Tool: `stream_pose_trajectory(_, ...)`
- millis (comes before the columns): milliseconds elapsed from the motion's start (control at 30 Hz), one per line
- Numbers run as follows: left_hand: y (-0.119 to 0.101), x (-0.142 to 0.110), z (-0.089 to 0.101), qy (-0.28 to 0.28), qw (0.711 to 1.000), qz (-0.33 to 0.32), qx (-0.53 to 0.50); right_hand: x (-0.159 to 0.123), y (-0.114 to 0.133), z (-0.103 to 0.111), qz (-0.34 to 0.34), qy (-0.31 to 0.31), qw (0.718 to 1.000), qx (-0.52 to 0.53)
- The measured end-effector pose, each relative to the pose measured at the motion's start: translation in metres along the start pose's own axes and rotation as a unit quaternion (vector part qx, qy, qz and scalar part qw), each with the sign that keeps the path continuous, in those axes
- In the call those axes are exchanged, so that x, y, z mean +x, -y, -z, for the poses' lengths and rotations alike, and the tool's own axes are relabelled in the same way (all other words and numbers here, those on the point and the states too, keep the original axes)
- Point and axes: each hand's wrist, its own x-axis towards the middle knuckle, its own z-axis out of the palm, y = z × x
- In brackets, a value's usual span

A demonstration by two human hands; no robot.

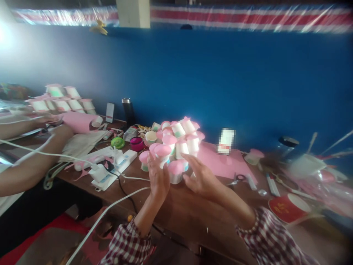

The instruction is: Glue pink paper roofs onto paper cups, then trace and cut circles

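Many cups [182,149] are heaped on the bench [182,209], just beyond your left hand [159,180] and right hand [204,178], held apart, fingers extended, flanking the nearest cup [176,178]; contact unclear.

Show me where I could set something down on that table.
The front strip of the table looks mostly bare, bordered by the left hand, the cup pile and the red tub, though the right arm crosses above it. Crowded: the left, with power strips and cables; the right, with scissors and pens.

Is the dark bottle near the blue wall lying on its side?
No, the dark bottle stands upright, just right of a phone.
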Motion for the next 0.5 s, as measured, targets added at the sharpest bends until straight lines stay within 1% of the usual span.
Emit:
stream_pose_trajectory(67, -0.003, -0.003, 0.002, 0.004, 1.0, -0.013, -0.006, -0.011, 0.006, 0.004, -0.039, -0.004, 0.998, 0.058)
stream_pose_trajectory(133, -0.008, -0.007, 0.005, 0.008, 0.999, -0.046, -0.015, -0.021, 0.011, 0.009, -0.082, -0.014, 0.984, 0.159)
stream_pose_trajectory(167, -0.012, -0.01, 0.006, 0.008, 0.998, -0.065, -0.022, -0.026, 0.012, 0.012, -0.099, -0.026, 0.97, 0.223)
stream_pose_trajectory(233, -0.024, -0.018, 0.01, 0.003, 0.995, -0.093, -0.043, -0.034, 0.012, 0.017, -0.119, -0.063, 0.93, 0.343)
stream_pose_trajectory(300, -0.04, -0.028, 0.015, -0.003, 0.993, -0.101, -0.063, -0.042, 0.009, 0.023, -0.127, -0.1, 0.896, 0.414)
stream_pose_trajectory(333, -0.047, -0.033, 0.018, -0.001, 0.992, -0.104, -0.068, -0.046, 0.008, 0.026, -0.127, -0.112, 0.887, 0.429)
stream_pose_trajectory(400, -0.061, -0.043, 0.025, 0.004, 0.992, -0.107, -0.067, -0.055, 0.008, 0.031, -0.126, -0.123, 0.886, 0.429)
stream_pose_trajectory(467, -0.072, -0.053, 0.031, 0.016, 0.991, -0.102, -0.081, -0.063, 0.011, 0.034, -0.133, -0.128, 0.899, 0.396)
stream_pose_trajectory(500, -0.077, -0.058, 0.033, 0.035, 0.989, -0.092, -0.107, -0.066, 0.014, 0.035, -0.139, -0.129, 0.909, 0.372)
